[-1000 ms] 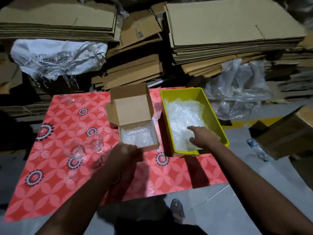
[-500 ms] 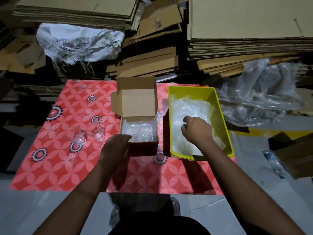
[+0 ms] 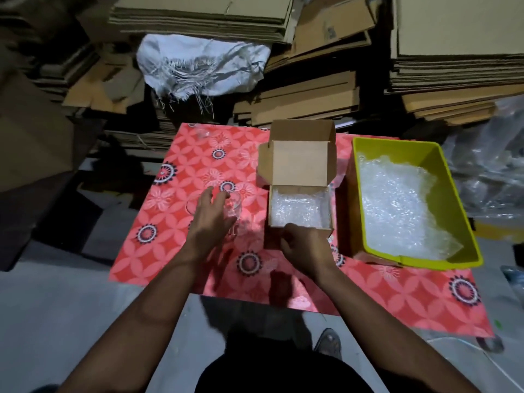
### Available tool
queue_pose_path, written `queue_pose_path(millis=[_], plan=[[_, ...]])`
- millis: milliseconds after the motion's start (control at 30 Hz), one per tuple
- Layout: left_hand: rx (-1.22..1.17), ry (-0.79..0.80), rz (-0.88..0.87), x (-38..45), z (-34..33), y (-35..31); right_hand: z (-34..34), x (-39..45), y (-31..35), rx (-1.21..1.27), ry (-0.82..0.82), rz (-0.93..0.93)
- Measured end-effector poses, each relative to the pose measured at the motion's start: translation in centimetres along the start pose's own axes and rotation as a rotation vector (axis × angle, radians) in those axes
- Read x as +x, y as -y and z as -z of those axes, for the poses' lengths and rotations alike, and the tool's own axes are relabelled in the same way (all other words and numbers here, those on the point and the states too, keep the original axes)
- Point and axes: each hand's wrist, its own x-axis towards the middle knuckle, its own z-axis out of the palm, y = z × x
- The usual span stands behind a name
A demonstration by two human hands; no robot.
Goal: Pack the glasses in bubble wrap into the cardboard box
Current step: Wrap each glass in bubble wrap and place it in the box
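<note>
Two clear glasses stood close together on the red patterned cloth (image 3: 175,211), left of the box: one glass (image 3: 234,205) beside the left hand's fingertips, the other glass (image 3: 191,206) partly hidden behind that hand. A third glass-like shape (image 3: 203,133) showed faintly at the cloth's far edge, too dim to be sure of. The glasses were plain, see-through and unwrapped, their rims catching a little light.

One small cardboard box (image 3: 300,177) sat open in the middle of the cloth, lid flap tilted up at the back, with a layer of bubble wrap (image 3: 297,207) lining its bottom. One yellow tub (image 3: 467,251) stood just right of it, holding a loose heap of more bubble wrap (image 3: 397,205).

The left hand (image 3: 211,219) reached over the two glasses with fingers spread wide and fairly straight, gripping nothing that could be made out. The right hand (image 3: 304,246) was at the box's near wall, fingers curled in; whether it pinched the cardboard edge could not be told.

Stacks of flattened cardboard (image 3: 309,100) and one frayed white sack (image 3: 198,66) lay behind the cloth.
</note>
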Motion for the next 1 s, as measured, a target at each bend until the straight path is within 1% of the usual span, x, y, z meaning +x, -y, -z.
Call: queue_pose_path(millis=[100,200,267,333,400,433,567,633,700,800,867,1000], plan=[[-0.031,0.129,-0.110,2.4,-0.3,0.5,-0.9,-0.8,1.3,0.051,-0.023,-0.050],[-0.110,0.195,-0.067,4.6,-0.5,-0.1,-1.9,-1.5,2.1,0.126,-0.060,-0.090],[-0.125,0.229,-0.077,5.4,-0.4,-0.2,-2.5,-1.8,2.4,0.204,-0.092,-0.115],[-0.221,0.179,-0.173,4.3,0.5,-0.3,-2.7,-2.0,3.0,0.268,-0.107,-0.131],[-0.327,0.092,-0.346,1.8,1.3,-1.1,-2.7,-2.4,3.8,0.276,-0.115,-0.119],[-0.359,0.085,-0.414,0.3,1.4,-1.9,-2.8,-2.7,4.1,0.264,-0.115,-0.111],[-0.477,0.223,-0.529,-3.8,-0.5,-6.1,-3.0,-4.4,4.1,0.245,-0.134,-0.131],[-0.535,0.295,-0.505,-4.8,-2.3,-7.8,-3.1,-5.5,2.8,0.262,-0.165,-0.169],[-0.528,0.342,-0.453,-5.4,-3.6,-9.2,-3.3,-6.4,1.0,0.262,-0.176,-0.204],[-0.490,0.363,-0.442,-4.7,-4.6,-11.2,-2.9,-6.7,-0.9,0.281,-0.195,-0.267],[-0.513,0.352,-0.379,-4.0,-4.6,-11.9,-2.3,-6.1,-1.5,0.325,-0.216,-0.301],[-0.537,0.315,-0.260,-4.3,-4.4,-11.4,-2.6,-5.1,-2.0,0.341,-0.145,-0.274]])
